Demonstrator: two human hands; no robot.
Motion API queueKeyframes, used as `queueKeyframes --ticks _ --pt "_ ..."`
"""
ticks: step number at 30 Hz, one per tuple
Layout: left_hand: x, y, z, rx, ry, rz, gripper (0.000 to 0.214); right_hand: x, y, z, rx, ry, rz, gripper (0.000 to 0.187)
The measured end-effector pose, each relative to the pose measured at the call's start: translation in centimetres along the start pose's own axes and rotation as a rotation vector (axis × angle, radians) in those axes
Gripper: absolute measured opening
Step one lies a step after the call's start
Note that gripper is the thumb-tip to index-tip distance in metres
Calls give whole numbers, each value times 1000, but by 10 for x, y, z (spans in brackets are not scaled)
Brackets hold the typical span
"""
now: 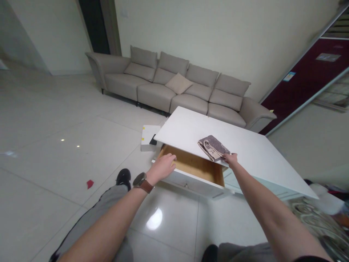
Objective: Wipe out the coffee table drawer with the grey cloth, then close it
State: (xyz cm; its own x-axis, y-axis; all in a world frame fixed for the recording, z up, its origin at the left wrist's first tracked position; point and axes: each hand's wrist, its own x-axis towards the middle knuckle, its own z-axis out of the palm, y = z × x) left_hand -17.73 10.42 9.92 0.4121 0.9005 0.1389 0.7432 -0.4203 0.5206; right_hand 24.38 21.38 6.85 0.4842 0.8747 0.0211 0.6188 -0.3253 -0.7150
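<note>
A white table (253,153) stands before me with its wooden-lined drawer (196,165) pulled out. My left hand (164,168), with a watch (140,179) on the wrist, is over the drawer's front left part. Its fingers are loosely bent and no object shows in them; whether they touch the drawer's edge I cannot tell. A folded purple-grey towel (214,147) with a pale border lies on the tabletop near the edge above the drawer. At the towel's right corner my right hand (231,159) is closed, pinching it.
A long grey sofa (158,94) with a beige cushion (179,83) runs along the wall behind the table. Left of the table, a white box (147,145) with a dark item (153,139) on it sits on the tiles. A red scrap (89,184) lies on the floor.
</note>
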Motion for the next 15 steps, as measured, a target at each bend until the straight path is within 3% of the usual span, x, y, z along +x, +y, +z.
queueKeyframes --ticks 2,4,6,8,10,12,15 --pt "0 1 0 18 -16 2 26 -7 0 1 -152 144 -45 60" --pt "0 1 2 36 -44 -3 26 -21 -7 7 -355 144 -284 56" --pt "-1 0 5 47 -81 -5 24 -43 -15 20 -528 -76 -645 55" --pt "-2 -1 9 52 -112 -6 23 -69 -20 40 -617 -335 -883 75" --pt "-4 -1 14 53 -138 -3 23 -94 -21 62 -694 -459 -921 109" --pt "-6 -1 19 49 -158 2 24 -110 -18 83 -751 -503 -844 134" --pt "-10 1 22 43 -202 13 25 -118 -10 105 -796 -473 -741 145"
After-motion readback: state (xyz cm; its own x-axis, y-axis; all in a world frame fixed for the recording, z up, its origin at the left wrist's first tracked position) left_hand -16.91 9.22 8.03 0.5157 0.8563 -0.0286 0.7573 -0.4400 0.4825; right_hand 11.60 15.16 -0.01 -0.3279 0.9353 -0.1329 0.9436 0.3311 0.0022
